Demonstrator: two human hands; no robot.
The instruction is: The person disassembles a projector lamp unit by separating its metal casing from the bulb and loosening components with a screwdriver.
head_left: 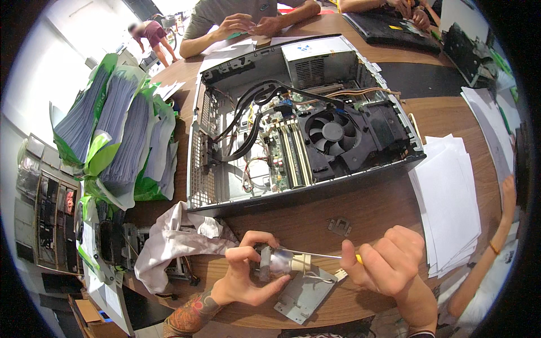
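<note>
My left hand (239, 279) grips a small round part (280, 262) with a silver body, a dark grey side and a cream piece on its right. My right hand (391, 262) is closed around the yellow handle of a screwdriver (321, 255), mostly hidden by the fingers. The thin shaft reaches left across the silver part; whether its tip sits in a screw cannot be made out. Below the part is a flat metal plate (303, 299), with a wire and a white connector (341, 274) beside it.
An opened desktop computer case (307, 188) with a fan lies ahead, and a small metal bracket (339, 226) before it. A crumpled cloth (174, 248) and bundled papers (124, 135) stand left, white sheets (448, 197) right. Other people's hands (242, 25) and a bare arm (479, 265) are nearby.
</note>
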